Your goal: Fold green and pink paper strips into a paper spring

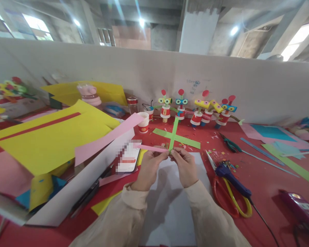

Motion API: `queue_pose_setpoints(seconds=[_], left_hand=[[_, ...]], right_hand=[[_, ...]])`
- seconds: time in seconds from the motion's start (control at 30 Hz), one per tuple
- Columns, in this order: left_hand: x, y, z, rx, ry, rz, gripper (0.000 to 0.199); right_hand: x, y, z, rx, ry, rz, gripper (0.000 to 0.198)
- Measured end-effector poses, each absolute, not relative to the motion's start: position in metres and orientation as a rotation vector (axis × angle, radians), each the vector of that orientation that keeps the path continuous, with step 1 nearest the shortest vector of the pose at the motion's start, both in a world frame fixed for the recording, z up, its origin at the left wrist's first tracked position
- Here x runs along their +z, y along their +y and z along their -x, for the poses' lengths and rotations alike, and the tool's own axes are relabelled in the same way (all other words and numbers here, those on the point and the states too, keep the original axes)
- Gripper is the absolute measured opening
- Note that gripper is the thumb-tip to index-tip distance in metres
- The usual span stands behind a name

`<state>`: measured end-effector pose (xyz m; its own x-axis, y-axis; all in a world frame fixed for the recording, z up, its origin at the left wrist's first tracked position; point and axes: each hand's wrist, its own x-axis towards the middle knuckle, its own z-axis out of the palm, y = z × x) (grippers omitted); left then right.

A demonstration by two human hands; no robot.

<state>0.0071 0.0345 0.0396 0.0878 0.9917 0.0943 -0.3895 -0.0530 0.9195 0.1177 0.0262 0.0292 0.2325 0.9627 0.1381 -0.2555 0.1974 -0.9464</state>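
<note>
Above a white sheet (167,209), my two hands meet with their fingertips pinched together. My left hand (151,166) is closed on a narrow pink paper strip (154,148), which sticks out to the left. My right hand (184,164) pinches the near end of a green paper strip (174,132) that points away from me. The pink and green strips come together at an end between my fingers. Just beyond, another green strip (189,141) runs crosswise behind the held one; whether the two are joined I cannot tell.
Several paper-cup figures (181,111) stand along the wall beside white cups (143,123). To the right lie scissors (217,193), a blue glue gun (231,178) with a cord, pliers (230,143) and a purple device (301,207). A phone (128,157) and yellow sheets (54,144) are left.
</note>
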Motion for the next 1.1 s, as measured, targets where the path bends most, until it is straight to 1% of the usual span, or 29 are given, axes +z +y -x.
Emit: queue_pose_setpoints(seconds=[0.1, 0.27, 0.47, 0.63, 0.77, 0.93, 1.1], left_hand=[[0.0403, 0.0344, -0.0077, 1.353, 0.804, -1.008, 0.012], [0.0385, 0.0338, -0.0092, 1.364, 0.775, -0.988, 0.013], [0.0364, 0.0336, -0.0108, 1.366, 0.768, -0.945, 0.013], [0.0368, 0.0345, -0.0109, 1.327, 0.734, -0.781, 0.014], [0.0388, 0.0348, -0.0102, 1.337, 0.721, -0.723, 0.016], [0.0377, 0.0356, -0.0098, 1.365, 0.724, -0.736, 0.017], [0.0345, 0.0343, -0.0101, 1.384, 0.73, -0.899, 0.014]], right_hand=[[0.0298, 0.0268, -0.1167, 1.155, -0.818, 0.937, 0.018], [0.0328, 0.0264, -0.1184, 1.212, -0.771, 0.911, 0.015], [0.0331, 0.0262, -0.1183, 1.154, -0.801, 0.93, 0.014], [0.0287, 0.0267, -0.1199, 1.188, -0.842, 0.865, 0.013], [0.0275, 0.0256, -0.1209, 1.18, -0.901, 0.849, 0.016], [0.0309, 0.0231, -0.1173, 1.107, -0.991, 0.878, 0.021], [0.0326, 0.0234, -0.1153, 1.078, -0.941, 0.912, 0.018]])
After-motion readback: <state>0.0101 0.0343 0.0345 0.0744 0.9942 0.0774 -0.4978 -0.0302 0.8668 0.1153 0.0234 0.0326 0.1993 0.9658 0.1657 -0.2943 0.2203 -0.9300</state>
